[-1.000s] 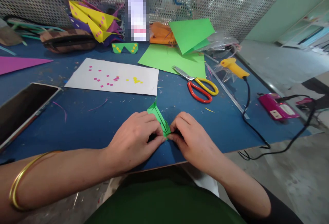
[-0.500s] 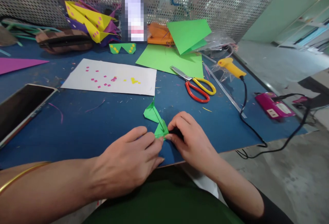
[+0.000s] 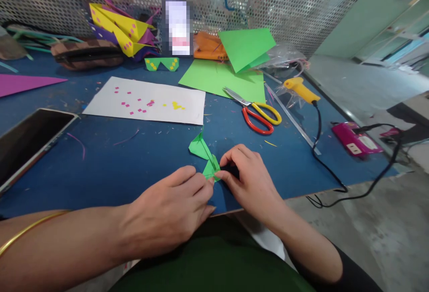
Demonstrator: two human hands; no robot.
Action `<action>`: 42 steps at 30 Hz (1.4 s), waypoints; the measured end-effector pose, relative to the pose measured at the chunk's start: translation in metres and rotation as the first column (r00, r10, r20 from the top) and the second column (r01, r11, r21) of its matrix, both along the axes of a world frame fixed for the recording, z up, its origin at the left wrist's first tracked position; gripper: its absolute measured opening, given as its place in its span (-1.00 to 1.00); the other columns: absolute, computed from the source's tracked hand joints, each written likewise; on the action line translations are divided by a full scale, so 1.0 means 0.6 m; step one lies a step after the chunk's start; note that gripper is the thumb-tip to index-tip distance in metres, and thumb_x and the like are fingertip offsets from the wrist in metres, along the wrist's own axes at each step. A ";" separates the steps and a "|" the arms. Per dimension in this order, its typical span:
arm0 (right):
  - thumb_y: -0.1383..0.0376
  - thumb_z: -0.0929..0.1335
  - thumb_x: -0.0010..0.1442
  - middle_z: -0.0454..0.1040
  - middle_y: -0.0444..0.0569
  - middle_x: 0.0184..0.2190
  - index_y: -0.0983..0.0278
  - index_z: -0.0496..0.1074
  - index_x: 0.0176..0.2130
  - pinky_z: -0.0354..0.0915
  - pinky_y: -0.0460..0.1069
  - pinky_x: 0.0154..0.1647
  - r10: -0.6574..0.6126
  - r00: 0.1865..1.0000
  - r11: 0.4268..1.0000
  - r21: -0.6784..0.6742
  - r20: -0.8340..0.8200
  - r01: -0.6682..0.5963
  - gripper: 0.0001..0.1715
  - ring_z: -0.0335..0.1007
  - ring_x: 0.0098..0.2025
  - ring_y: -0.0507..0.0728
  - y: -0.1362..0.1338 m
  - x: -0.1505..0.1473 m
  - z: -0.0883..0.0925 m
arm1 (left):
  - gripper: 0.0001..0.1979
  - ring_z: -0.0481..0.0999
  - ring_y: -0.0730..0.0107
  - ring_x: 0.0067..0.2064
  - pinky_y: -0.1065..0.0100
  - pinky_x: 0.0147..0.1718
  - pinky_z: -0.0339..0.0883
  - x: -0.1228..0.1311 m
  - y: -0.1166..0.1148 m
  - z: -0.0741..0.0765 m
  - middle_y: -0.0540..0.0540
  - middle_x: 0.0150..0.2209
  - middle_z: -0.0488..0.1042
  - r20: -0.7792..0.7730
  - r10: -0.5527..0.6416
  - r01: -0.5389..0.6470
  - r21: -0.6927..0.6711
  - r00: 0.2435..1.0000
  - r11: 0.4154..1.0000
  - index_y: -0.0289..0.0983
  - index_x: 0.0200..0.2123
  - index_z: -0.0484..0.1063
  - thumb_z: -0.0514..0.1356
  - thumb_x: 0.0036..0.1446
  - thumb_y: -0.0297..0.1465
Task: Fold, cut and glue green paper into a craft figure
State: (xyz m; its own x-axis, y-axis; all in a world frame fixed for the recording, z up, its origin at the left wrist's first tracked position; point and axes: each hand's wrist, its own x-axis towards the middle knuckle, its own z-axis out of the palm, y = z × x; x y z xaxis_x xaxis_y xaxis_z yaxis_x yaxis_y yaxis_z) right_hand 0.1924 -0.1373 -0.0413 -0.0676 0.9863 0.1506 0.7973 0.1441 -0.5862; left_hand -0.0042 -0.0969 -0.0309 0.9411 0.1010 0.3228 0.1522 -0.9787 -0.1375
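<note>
A small folded green paper piece (image 3: 200, 148) lies near the table's front edge, its lower end between my two hands. My left hand (image 3: 177, 205) is closed on that lower end from the left, with the fingertips partly hidden. From the right, my right hand (image 3: 246, 173) pinches the same end between thumb and index finger. Beyond the piece lies a white sheet (image 3: 134, 102) with small pink and yellow paper squares on it. To the right are scissors (image 3: 250, 104) with one red and one yellow handle, blades slightly apart.
Green sheets (image 3: 248, 48) lie at the back beside a green paper mask shape (image 3: 162, 64). A yellow glue gun (image 3: 301, 90) rests at right, its black cord running past a pink power strip (image 3: 357, 139). A phone (image 3: 33, 142) lies at left. Perforated metal stands behind.
Both hands stay on the green paper piece with almost no movement. The view has shifted very slightly.
</note>
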 end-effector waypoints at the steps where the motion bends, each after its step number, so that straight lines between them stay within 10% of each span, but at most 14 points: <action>1: 0.33 0.39 0.23 0.40 -0.06 -0.28 0.22 0.31 -0.29 0.14 0.10 -0.14 0.000 1.000 1.000 -0.001 0.003 0.000 -0.86 0.31 -0.19 0.18 0.000 -0.001 -0.001 | -0.78 0.32 0.21 -0.30 0.17 -0.24 0.15 0.000 0.000 0.000 -0.08 -0.34 0.51 -0.005 0.000 0.000 -0.003 1.000 1.000 -0.25 -0.39 0.53 0.15 0.28 -0.39; 16: 0.39 0.40 0.22 0.38 -0.09 -0.25 0.21 0.28 -0.26 0.14 0.08 -0.10 0.044 0.998 0.999 -0.023 -0.037 -0.045 -0.81 0.30 -0.17 0.14 -0.002 0.008 0.005 | -0.78 0.40 0.30 -0.34 0.21 -0.22 0.23 -0.007 0.003 0.005 -0.08 -0.39 0.51 0.045 -0.016 0.013 0.055 0.999 0.998 -0.30 -0.37 0.53 0.14 0.30 -0.40; 27: 0.39 0.41 0.21 0.41 -0.07 -0.22 0.22 0.31 -0.22 0.16 0.09 -0.07 0.059 0.996 0.998 0.002 -0.065 -0.059 -0.82 0.32 -0.14 0.14 -0.004 0.013 0.000 | -0.72 0.41 0.33 -0.42 0.20 -0.30 0.23 -0.001 0.023 0.006 -0.03 -0.49 0.47 0.064 0.036 -0.024 -0.182 0.997 0.983 -0.27 -0.45 0.51 0.09 0.28 -0.41; 33: 0.36 0.44 0.17 0.43 -0.09 -0.23 0.22 0.37 -0.27 0.20 0.08 -0.08 0.061 0.992 0.997 0.044 -0.110 -0.057 -0.84 0.36 -0.14 0.13 -0.006 0.014 -0.001 | -0.60 0.42 0.45 -0.48 0.34 -0.41 0.21 0.001 0.054 0.011 0.00 -0.55 0.45 0.135 0.407 -0.278 -0.538 0.903 0.796 -0.26 -0.64 0.45 0.09 0.26 -0.40; 42: 0.42 0.35 0.26 0.51 -0.13 -0.31 0.16 0.46 -0.30 0.24 0.08 -0.09 0.104 0.994 0.937 0.337 -0.030 -0.088 -0.84 0.42 -0.22 0.09 -0.023 0.008 0.000 | -0.71 0.45 0.45 -0.46 0.42 -0.47 0.28 0.006 0.059 0.014 0.01 -0.51 0.49 0.104 0.578 -0.261 -0.818 0.809 0.513 -0.25 -0.53 0.51 0.21 0.18 -0.24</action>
State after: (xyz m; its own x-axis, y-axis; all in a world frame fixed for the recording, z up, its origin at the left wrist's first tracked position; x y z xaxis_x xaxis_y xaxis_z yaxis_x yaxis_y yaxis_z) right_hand 0.1969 -0.1513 -0.0412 -0.1442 0.8672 0.4766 0.7426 0.4132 -0.5272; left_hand -0.0008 -0.0614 -0.0225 0.5651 0.8008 0.1983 0.4510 -0.5011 0.7385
